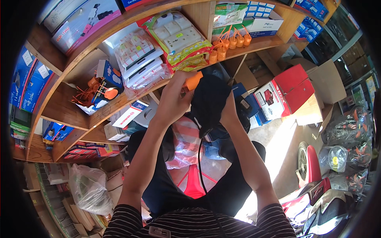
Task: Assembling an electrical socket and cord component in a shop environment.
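In front of the shelves, my left hand (176, 99) is closed around a small bright orange piece (193, 81), whose lower part the fingers cover. My right hand (229, 111) grips the right side of a dark black object (210, 101), soft-looking like cloth; its exact kind I cannot make out. The orange piece sits at the black object's upper left edge, and whether they touch is unclear. Below the black object a thin black cable (199, 158) runs down toward my lap. Several orange lamp holders (228, 42) with wires stand on the shelf beyond my hands.
Curved wooden shelves (107, 109) hold packs of white sockets (176, 35) and blue boxes (33, 79). A red and white carton (278, 97) stands at the right, before an open cardboard box (329, 81). Between my knees are a striped plastic bag (184, 139) and a red stool (193, 184).
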{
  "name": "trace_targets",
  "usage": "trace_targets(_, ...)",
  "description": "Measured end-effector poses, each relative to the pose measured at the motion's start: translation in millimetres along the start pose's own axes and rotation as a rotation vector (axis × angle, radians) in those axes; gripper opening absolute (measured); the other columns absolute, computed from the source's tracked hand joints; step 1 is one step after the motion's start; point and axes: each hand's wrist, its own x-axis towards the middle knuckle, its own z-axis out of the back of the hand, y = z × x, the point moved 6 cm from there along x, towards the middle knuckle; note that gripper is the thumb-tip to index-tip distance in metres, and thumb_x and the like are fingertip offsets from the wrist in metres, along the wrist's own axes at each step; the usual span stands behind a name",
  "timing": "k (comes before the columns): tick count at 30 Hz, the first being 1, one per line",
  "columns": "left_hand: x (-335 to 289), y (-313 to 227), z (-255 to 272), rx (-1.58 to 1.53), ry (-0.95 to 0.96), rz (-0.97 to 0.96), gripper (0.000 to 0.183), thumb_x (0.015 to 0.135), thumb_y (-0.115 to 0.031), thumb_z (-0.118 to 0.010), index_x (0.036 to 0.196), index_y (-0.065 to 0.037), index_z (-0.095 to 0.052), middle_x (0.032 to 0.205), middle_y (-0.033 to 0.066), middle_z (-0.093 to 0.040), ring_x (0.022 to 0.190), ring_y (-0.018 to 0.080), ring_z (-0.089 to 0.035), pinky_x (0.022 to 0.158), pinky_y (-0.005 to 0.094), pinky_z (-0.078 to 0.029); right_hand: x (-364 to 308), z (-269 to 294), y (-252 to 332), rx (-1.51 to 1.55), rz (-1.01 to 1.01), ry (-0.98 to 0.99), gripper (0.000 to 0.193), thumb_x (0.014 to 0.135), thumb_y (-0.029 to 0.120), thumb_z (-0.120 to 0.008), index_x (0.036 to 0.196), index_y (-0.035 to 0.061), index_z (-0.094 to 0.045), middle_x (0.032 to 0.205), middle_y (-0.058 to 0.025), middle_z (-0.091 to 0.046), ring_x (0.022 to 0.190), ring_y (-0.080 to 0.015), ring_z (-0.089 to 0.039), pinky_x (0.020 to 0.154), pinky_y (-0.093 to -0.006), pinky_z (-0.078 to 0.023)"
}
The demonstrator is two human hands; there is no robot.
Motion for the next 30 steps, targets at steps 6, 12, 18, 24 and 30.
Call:
trace_targets(6,-1.9,30.9,2.4,-0.486,0.167,0.62,0.029,0.095,-0.008,-0.063,0.122,-0.005,-0.056,0.108,0.0128,-0.068,0.086,0.0169,-0.063,0.075,0.0299,-0.052,-1.4,14.6,-2.5,0.234,0.019,-0.148,0.03,0.093,0.003,-0.06,0.121,-0.0061,-0.059,0.112,-0.0083,-0.068,0.104,-0.016,-0.065,0.096,-0.0319,-0.052)
trace_targets(12,-1.1,15.0,0.2,-0.163,0.029,0.077,0.034,0.092,-0.009,-0.071,0.12,-0.001,-0.053,0.115,0.0133,-0.067,0.093,0.0206,-0.066,0.078,0.0334,-0.053,5.8,6.5,-4.4,0.306,-0.031,-0.16,0.022,0.087,0.003,-0.067,0.108,-0.0032,-0.064,0.101,-0.0067,-0.068,0.09,-0.0151,-0.065,0.084,-0.0327,-0.053)
trace_targets(18,1.5,6.4,1.6,-0.344,-0.037,0.085,0.033,0.094,-0.01,-0.067,0.122,-0.002,-0.05,0.102,0.0093,-0.066,0.097,0.0214,-0.064,0.082,0.0311,-0.051,7.6,8.3,42.1,-0.403,0.27,-0.161,0.019,0.084,0.006,-0.069,0.102,-0.0007,-0.065,0.098,-0.0071,-0.067,0.088,-0.0168,-0.064,0.079,-0.0338,-0.05)
trace_targets(24,-3.2,17.7,-2.8,-0.99,0.007,0.556,0.029,0.1,-0.038,-0.053,0.106,-0.01,-0.059,0.081,-0.0026,-0.055,0.071,0.0083,-0.048,0.068,0.0255,-0.037,6.4,29.2,29.2,-0.332,0.278,-0.233,0.024,0.084,0.01,-0.068,0.106,0.0012,-0.066,0.105,-0.0114,-0.068,0.1,-0.0249,-0.067,0.085,-0.0348,-0.051)
trace_targets(30,-7.7,23.1,-16.6,-1.303,0.312,0.585,0.036,0.101,-0.037,-0.035,0.101,-0.009,-0.057,0.074,-0.0014,-0.05,0.054,0.0104,-0.039,0.059,0.0292,-0.035,-12.7,44.3,3.2,-0.332,0.14,-0.4,0.034,0.082,0.008,-0.072,0.114,-0.0009,-0.064,0.115,-0.0139,-0.067,0.111,-0.0286,-0.063,0.098,-0.0382,-0.047)
